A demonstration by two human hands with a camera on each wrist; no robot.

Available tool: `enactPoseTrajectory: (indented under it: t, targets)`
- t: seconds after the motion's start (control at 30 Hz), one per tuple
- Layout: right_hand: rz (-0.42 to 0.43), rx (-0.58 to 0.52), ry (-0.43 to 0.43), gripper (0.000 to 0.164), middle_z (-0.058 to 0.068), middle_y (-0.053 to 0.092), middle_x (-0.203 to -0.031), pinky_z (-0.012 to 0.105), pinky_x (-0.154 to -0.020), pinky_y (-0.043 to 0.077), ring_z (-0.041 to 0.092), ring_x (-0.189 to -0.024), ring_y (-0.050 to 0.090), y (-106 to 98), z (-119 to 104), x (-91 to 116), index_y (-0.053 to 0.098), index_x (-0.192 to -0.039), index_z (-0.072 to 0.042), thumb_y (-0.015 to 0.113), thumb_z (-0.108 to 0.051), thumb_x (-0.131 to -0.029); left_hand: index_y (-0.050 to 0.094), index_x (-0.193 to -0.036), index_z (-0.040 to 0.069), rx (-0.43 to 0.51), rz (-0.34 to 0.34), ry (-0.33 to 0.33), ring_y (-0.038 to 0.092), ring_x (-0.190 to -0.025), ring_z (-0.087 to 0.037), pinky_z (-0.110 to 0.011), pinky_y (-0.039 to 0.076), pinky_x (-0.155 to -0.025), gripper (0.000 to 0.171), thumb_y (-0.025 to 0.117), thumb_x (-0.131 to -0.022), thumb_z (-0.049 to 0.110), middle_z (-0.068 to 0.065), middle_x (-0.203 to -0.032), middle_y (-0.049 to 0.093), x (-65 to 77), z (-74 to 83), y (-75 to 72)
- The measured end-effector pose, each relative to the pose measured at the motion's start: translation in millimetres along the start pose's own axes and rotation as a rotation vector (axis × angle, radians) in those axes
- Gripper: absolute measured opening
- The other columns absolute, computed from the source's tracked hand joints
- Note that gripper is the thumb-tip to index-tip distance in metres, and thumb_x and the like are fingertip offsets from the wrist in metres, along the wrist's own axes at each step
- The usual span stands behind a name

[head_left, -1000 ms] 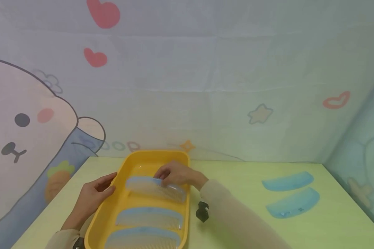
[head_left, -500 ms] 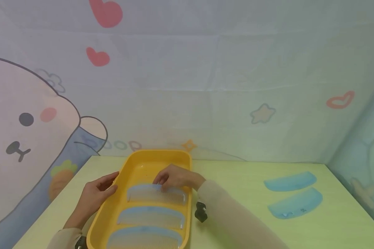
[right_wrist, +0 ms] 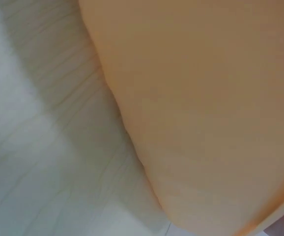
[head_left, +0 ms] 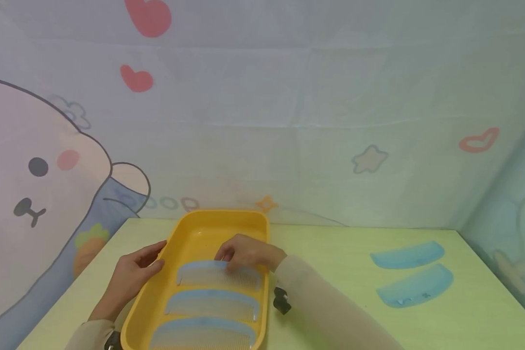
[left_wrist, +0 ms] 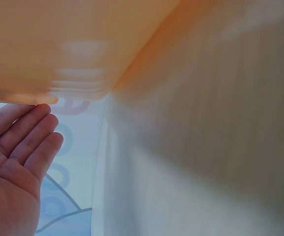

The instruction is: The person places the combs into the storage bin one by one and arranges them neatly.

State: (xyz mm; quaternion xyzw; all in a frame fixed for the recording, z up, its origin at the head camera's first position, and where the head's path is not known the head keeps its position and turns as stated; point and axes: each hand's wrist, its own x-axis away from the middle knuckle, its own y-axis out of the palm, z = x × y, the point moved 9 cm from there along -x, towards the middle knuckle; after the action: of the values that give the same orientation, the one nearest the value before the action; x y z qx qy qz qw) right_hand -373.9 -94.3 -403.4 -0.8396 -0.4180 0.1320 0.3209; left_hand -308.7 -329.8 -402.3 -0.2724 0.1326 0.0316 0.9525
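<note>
So the right hand [head_left: 242, 253] has a narrow grip here, thumb on the near side, pinching the top edge of a see-through comb with a curved pale-blue spine [head_left: 197, 273]. That comb's inside a deep yellow plastic-looking tray [head_left: 197, 245], farthest up a row of three. The middle comb [head_left: 212, 304] and the nearest comb [head_left: 203, 331] sit below it, all with spines toward the far end.

Left hand [head_left: 135, 272] isn't clamping anything imo, fingers pretty straight with the tips touching the tray's left rim, like it's steadying it.

Over on the pale yellow-green desk [head_left: 332, 248], well right of the tray, lie two curved blue comb-shaped pieces, the upper piece [head_left: 407, 256] and the lower piece [head_left: 415, 287].

My read: step in hand is lining that third comb up with the others. Next move calls for a gentle let-go without nudging the row
</note>
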Motion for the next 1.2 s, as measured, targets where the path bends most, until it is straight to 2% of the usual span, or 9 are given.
enactPoseTrajectory:
  t: [0.33,0.83,0.97,1.07,1.2]
  targets:
    - [-0.006,0.081,0.0,0.03,0.006,0.075,-0.103,0.021,-0.087,0.053,0.009,-0.09,0.062,2,0,3,0.079,-0.115,-0.001,0.085,0.004,-0.086,0.06,-0.148,-0.005,0.033,-0.01,0.013,0.054,-0.111,0.017,-0.016,0.056,-0.087,0.05,0.073,-0.103,0.011,-0.027,-0.147,0.058,-2.3,1.2,3.4]
    - [0.019,0.175,0.039,0.029,0.002,0.073,-0.101,0.019,-0.088,0.051,0.008,-0.09,0.059,1,0,8,0.078,-0.112,-0.004,0.09,-0.003,-0.085,0.059,-0.149,-0.003,0.022,-0.024,0.003,0.051,-0.114,0.017,-0.014,0.054,-0.089,0.051,0.073,-0.103,0.014,-0.025,-0.148,0.058,-5.1,-0.9,7.2]
    - [0.034,0.226,-0.012,0.029,0.003,0.072,-0.1,0.019,-0.086,0.051,0.009,-0.089,0.058,1,-5,7,0.078,-0.112,-0.003,0.089,-0.004,-0.085,0.06,-0.15,-0.001,0.015,-0.02,-0.014,0.053,-0.113,0.017,-0.014,0.055,-0.089,0.051,0.074,-0.103,0.016,-0.024,-0.148,0.058,-4.3,-2.6,6.1]
    - [0.073,0.232,-0.072,0.028,0.007,0.073,-0.106,0.019,-0.088,0.051,0.013,-0.094,0.062,-1,-13,7,0.078,-0.116,-0.002,0.086,-0.005,-0.089,0.059,-0.15,0.0,0.012,-0.019,-0.022,0.056,-0.111,0.016,-0.016,0.057,-0.086,0.052,0.074,-0.103,0.017,-0.024,-0.147,0.059,-1.8,-4.3,3.8]
    - [0.174,0.164,-0.148,0.028,0.014,0.073,-0.117,0.02,-0.091,0.053,0.026,-0.106,0.068,-13,-23,18,0.075,-0.12,0.0,0.082,-0.007,-0.094,0.059,-0.15,-0.002,0.016,-0.016,-0.016,0.059,-0.108,0.014,-0.018,0.059,-0.082,0.052,0.074,-0.103,0.015,-0.026,-0.146,0.06,0.0,-4.7,1.3]
